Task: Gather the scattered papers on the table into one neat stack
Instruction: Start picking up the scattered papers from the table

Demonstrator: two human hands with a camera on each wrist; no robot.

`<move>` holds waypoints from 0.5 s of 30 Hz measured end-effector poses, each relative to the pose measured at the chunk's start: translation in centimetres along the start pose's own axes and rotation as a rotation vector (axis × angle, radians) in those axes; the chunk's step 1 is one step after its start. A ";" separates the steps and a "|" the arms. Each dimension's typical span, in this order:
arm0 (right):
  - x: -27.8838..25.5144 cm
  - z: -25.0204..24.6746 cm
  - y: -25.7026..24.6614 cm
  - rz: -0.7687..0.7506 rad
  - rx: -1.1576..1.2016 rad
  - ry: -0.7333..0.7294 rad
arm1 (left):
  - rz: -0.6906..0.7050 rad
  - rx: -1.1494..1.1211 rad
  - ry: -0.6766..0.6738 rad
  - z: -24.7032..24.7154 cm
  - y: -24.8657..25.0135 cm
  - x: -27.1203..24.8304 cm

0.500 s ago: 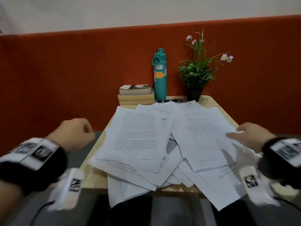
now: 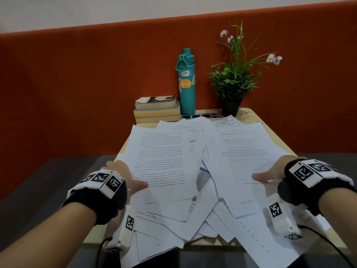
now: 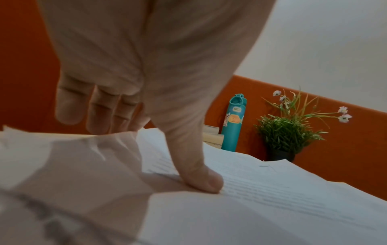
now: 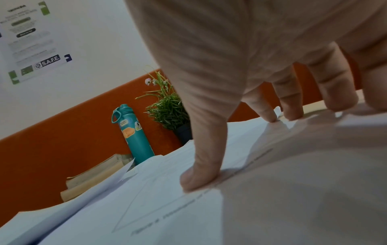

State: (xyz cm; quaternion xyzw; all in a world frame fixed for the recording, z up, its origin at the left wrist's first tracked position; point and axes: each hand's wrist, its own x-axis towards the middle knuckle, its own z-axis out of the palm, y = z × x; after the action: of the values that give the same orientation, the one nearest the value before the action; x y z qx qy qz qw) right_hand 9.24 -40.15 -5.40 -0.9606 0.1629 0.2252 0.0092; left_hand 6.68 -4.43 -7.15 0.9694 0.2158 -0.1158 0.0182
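Note:
Several white printed sheets (image 2: 170, 161) lie fanned and overlapping across the small wooden table (image 2: 249, 116), some hanging over its near edge. My left hand (image 2: 125, 176) is at the pile's left edge. Its thumb (image 3: 201, 180) presses on the top text page (image 3: 272, 190), and its fingers (image 3: 94, 114) dip behind the lifted paper edge. My right hand (image 2: 270, 172) holds the right edge the same way. Its thumb (image 4: 199, 180) sits on a sheet with a drawn box (image 4: 167, 207), and its fingers (image 4: 291, 102) reach over the far edge. The fingertips of both hands are partly hidden.
At the back of the table stand a teal bottle (image 2: 187, 84), a stack of books (image 2: 157, 111) and a potted plant (image 2: 233, 80). A red partition runs behind them. A long sheet (image 2: 270, 244) juts past the front right corner.
My left hand, curled and off to the table's left before, has come in onto the pile's left edge. My right hand now has its thumb on the right sheet.

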 end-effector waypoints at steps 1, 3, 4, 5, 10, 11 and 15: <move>0.0 -0.1 0.0 -0.011 -0.001 -0.016 | -0.008 -0.026 -0.003 0.0 0.0 0.1; 0.0 -0.4 0.1 -0.031 0.016 -0.054 | -0.011 -0.083 -0.021 -0.1 0.1 0.3; 0.0 -0.5 0.1 -0.037 0.049 -0.075 | 0.001 -0.109 -0.028 -0.1 0.1 0.5; -0.1 -0.7 0.2 -0.043 0.080 -0.086 | 0.023 -0.135 -0.031 -0.3 0.1 0.7; 0.0 -1.3 1.6 -0.036 0.158 -0.105 | 0.008 -0.285 -0.162 -0.7 -1.0 2.4; 0.1 -1.3 1.8 -0.017 0.143 -0.096 | 0.013 -0.296 -0.169 -0.7 -1.2 2.5; 2.3 -0.3 2.5 -0.015 0.048 -0.042 | 0.020 -0.300 -0.177 -1.0 -1.1 2.0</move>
State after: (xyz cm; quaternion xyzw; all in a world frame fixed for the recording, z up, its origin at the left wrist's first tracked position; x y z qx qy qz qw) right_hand 10.53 -43.26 -5.95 -0.9563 0.1609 0.2414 0.0372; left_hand 8.17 -2.56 -6.64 0.9439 0.2187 -0.1671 0.1826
